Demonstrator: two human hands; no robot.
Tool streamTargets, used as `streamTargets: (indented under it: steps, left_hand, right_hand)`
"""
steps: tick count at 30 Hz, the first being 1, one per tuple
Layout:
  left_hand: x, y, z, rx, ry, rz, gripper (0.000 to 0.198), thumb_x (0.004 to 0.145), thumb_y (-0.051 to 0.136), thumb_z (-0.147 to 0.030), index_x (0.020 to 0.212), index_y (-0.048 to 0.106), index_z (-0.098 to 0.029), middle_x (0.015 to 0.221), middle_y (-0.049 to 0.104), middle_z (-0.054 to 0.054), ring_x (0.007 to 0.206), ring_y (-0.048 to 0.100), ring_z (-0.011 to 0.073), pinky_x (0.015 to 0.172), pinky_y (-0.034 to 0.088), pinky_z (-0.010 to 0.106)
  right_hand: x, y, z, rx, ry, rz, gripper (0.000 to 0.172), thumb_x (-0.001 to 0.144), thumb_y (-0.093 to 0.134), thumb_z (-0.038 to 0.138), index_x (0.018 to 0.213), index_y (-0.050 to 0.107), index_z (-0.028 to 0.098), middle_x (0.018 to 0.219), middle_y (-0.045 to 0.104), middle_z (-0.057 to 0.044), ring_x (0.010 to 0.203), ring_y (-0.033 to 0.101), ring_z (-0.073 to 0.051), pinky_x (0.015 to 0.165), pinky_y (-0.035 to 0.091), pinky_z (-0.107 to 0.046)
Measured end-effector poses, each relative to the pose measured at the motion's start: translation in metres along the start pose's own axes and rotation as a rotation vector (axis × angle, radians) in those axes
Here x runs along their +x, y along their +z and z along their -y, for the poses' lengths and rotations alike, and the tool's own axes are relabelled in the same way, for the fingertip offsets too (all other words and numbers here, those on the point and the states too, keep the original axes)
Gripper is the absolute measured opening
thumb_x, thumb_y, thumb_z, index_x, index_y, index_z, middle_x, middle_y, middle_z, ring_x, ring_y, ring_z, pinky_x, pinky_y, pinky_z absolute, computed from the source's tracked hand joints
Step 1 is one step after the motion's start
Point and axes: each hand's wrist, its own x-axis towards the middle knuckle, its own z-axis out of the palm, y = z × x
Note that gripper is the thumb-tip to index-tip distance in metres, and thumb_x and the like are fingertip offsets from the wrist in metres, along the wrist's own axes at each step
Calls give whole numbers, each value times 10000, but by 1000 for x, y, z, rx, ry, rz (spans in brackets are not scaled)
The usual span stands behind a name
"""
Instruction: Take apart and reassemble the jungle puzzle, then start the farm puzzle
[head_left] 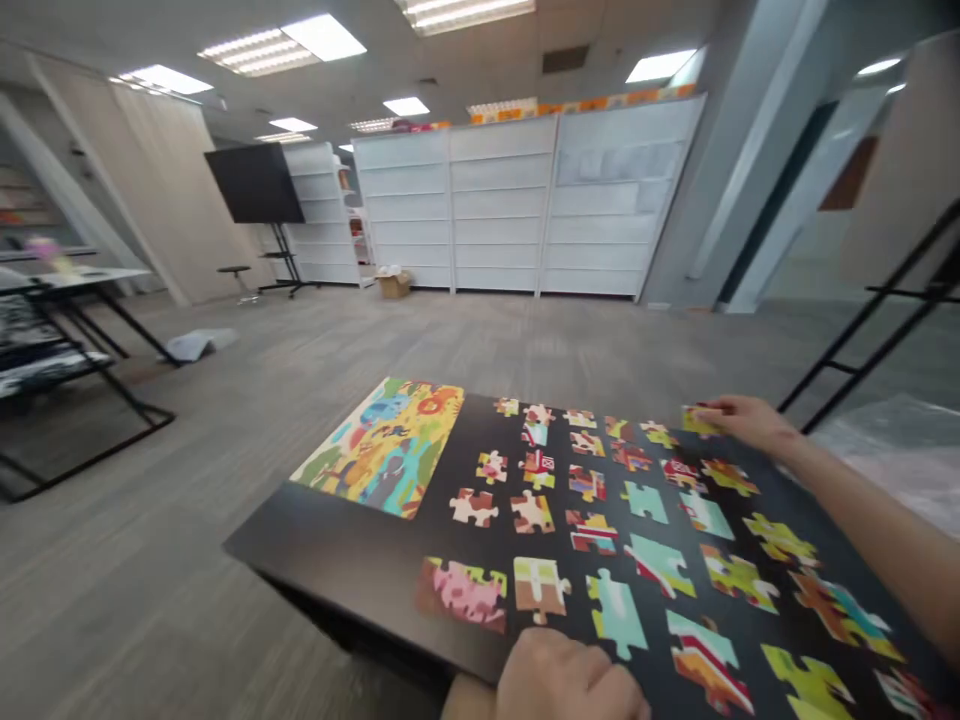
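Many jigsaw pieces lie spread in loose rows on a black table (337, 535). At the table's far right edge, my right hand (742, 420) pinches a yellow-green puzzle piece (697, 420) between its fingertips. My left hand (566, 680) rests at the near edge with its fingers curled; whatever they may hold is hidden. Just beyond it lie a brown-and-white piece (540, 587) and a teal piece (619, 612). A pink piece (469, 595) is to its upper left. On the table's left part sits a colourful animal picture board (386, 445).
White shelving (495, 210) lines the back, with a cardboard box (394, 284) before it. A black screen on a stand (255, 185) is at the back left. Another table (97, 275) stands left, and a black metal frame (847, 368) and clear plastic (900, 450) are at the right.
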Motion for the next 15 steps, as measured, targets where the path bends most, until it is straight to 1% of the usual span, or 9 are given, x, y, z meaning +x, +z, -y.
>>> streamTargets:
  steps: [3,4,5,6,8,9,12,13,15]
  left_hand:
    - [5,1,-3,11,-70,-44,190,802,612,-235,633,529,-210,523,546,-33,433,495,108,439,321,262]
    - [8,-3,-6,-11,-90,-68,178,791,611,-232,639,520,-212,533,554,-33,449,508,114,452,329,270]
    - [10,-10,-8,-40,-121,-95,170,785,606,-222,644,512,-214,544,560,-31,470,523,121,468,343,274]
    - [12,-19,-11,-71,-174,-119,154,786,597,-206,657,515,-215,569,570,-25,509,548,130,495,371,274]
    - [12,-40,-12,-124,-316,-113,76,789,582,-161,743,572,-220,690,623,0,657,614,162,600,448,279]
    - [9,-52,-10,-130,-400,-89,98,787,579,-138,819,610,-225,795,656,19,770,638,189,694,486,305]
    - [-14,-80,4,-45,-504,-2,304,738,619,-116,1007,658,-253,1071,678,55,1007,620,274,955,472,468]
    - [-25,-86,11,-2,-503,32,327,725,640,-121,1020,664,-260,1108,675,56,1047,612,295,993,454,502]
    - [-48,-92,25,53,-457,89,381,725,660,-133,1080,666,-271,1161,673,60,1094,607,309,986,470,480]
  right_hand:
    - [-18,25,50,98,-126,84,361,931,586,387,1130,674,99,870,735,-178,684,636,-189,643,441,-335]
    - [-32,38,71,136,-185,147,422,914,615,400,1237,637,130,881,741,-145,704,647,-188,638,445,-320]
    - [-48,54,93,169,-244,211,454,879,659,413,1263,629,173,869,741,-98,713,657,-184,638,456,-301]
    - [-67,72,115,212,-308,290,440,855,677,432,1224,646,195,850,731,-61,707,662,-180,630,467,-288]
    - [-106,108,156,399,-449,506,381,832,680,420,1115,659,165,802,696,-37,704,657,-183,614,474,-281]
    - [-124,126,173,423,-485,554,355,820,686,413,1077,660,171,770,680,-14,687,652,-172,610,480,-271]
    - [-165,171,207,439,-521,622,267,843,645,354,1043,654,178,703,645,25,616,626,-142,572,486,-248]
    - [-173,182,214,438,-530,638,232,841,642,319,1023,655,176,687,638,31,609,624,-137,577,493,-244]
    - [-184,201,221,427,-541,650,191,833,635,251,1007,653,173,682,636,33,610,624,-133,572,493,-236]
